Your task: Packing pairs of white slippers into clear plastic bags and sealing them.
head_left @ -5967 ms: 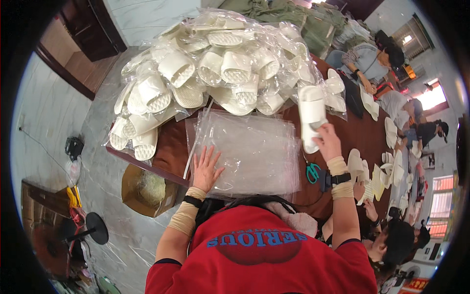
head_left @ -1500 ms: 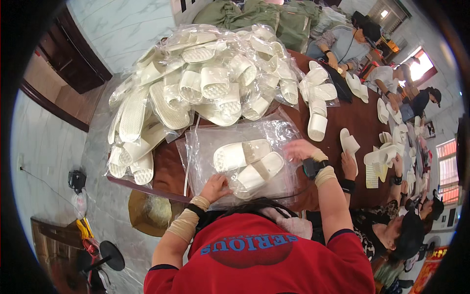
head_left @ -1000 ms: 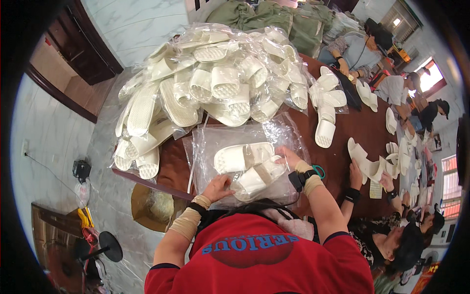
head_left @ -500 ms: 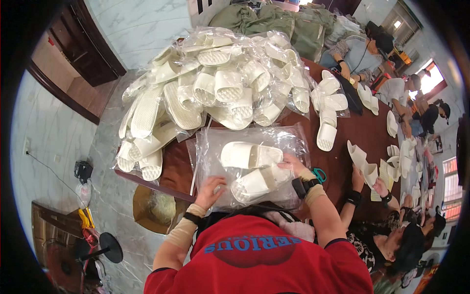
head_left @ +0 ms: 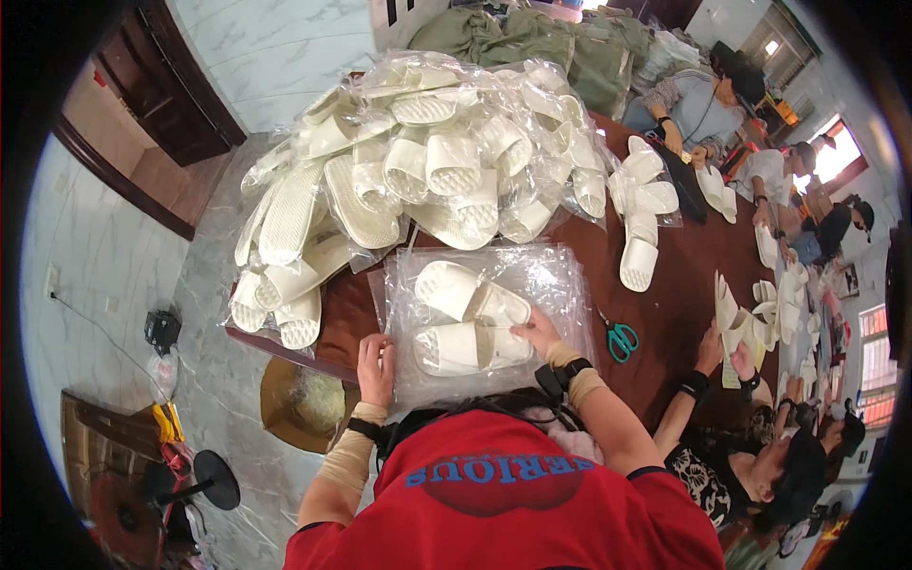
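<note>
Two cream slippers, the far one and the near one, lie side by side over flat clear plastic bags in front of me. My right hand grips them at their right-hand ends, where the two meet; its fingertips are partly hidden. At the left edge of the bags is my left hand, fingers loosely bent and apart, holding nothing I can see. Whether it touches the plastic is unclear.
A big heap of bagged cream slippers covers the table's far side. Teal scissors lie right of the bags on the brown tabletop. An open carton stands below the left edge. Co-workers handle slippers along the right.
The slippers have shifted left and straightened over the bags, my right hand moving left with them. My left hand has drawn left to the bags' edge. The scissors are more exposed.
</note>
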Action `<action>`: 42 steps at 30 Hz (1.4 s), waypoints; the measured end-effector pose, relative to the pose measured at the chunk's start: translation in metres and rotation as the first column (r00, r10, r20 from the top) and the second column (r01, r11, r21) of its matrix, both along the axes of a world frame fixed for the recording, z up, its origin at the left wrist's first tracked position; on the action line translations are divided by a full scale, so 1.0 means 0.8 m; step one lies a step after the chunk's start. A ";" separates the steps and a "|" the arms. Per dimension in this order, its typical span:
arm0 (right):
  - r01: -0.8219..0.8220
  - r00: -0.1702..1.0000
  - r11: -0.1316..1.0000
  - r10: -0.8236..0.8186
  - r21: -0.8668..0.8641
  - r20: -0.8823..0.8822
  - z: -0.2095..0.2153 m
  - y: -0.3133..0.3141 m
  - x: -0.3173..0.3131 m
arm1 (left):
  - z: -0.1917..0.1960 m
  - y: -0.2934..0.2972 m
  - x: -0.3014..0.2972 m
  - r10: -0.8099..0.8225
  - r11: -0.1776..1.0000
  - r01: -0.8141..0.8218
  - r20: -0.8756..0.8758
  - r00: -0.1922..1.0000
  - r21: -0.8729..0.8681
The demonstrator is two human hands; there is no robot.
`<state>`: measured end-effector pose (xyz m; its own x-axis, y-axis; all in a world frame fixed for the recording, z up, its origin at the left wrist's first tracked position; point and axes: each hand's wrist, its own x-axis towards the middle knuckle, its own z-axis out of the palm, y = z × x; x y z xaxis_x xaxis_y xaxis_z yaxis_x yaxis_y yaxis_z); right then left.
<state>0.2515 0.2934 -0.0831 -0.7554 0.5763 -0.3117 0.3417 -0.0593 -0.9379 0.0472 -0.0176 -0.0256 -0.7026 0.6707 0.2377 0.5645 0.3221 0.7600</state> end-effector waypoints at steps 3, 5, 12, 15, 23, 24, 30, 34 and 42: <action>0.002 0.993 0.991 -0.017 0.131 0.116 0.005 -0.001 -0.004 | 0.013 0.023 0.013 -0.092 0.974 0.084 -0.030 0.995 -0.210; 0.029 0.996 0.997 -0.034 0.066 0.079 0.016 0.001 -0.009 | -0.020 0.013 0.013 -0.121 0.967 0.103 -0.065 0.991 -0.231; 0.117 0.978 0.961 -0.155 0.250 0.138 0.024 0.040 0.034 | 0.022 0.035 0.001 -0.179 0.962 0.166 -0.040 0.983 -0.218; 0.164 0.978 0.983 -0.173 0.081 0.117 0.038 0.016 0.012 | 0.030 0.056 -0.002 -0.253 0.935 0.177 -0.231 0.939 -0.308; 0.310 0.915 0.828 -0.393 0.468 0.089 0.084 0.126 0.147 | -0.021 0.062 -0.009 -0.315 0.835 0.128 -0.275 0.908 -0.535; 0.341 0.908 0.798 -0.416 0.497 0.045 0.108 0.140 0.171 | -0.022 0.062 -0.012 -0.295 0.848 0.116 -0.278 0.914 -0.518; 0.703 0.687 0.504 -0.663 0.502 -0.297 0.205 0.157 0.236 | -0.018 0.071 -0.009 -0.305 0.840 0.122 -0.275 0.912 -0.528; 0.578 0.813 0.758 -0.507 0.302 -0.286 0.237 0.110 0.147 | -0.020 0.070 -0.010 -0.311 0.839 0.130 -0.270 0.911 -0.529; 0.164 0.980 0.964 -0.184 0.211 0.081 0.055 0.017 0.028 | -0.021 0.075 -0.008 -0.310 0.840 0.136 -0.260 0.914 -0.525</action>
<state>0.2738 0.3069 -0.0393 -0.6092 0.7548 -0.2432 0.4348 0.0615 -0.8984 0.0407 0.0428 -0.0423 -0.4606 0.8873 0.0233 0.8500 0.4333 0.2995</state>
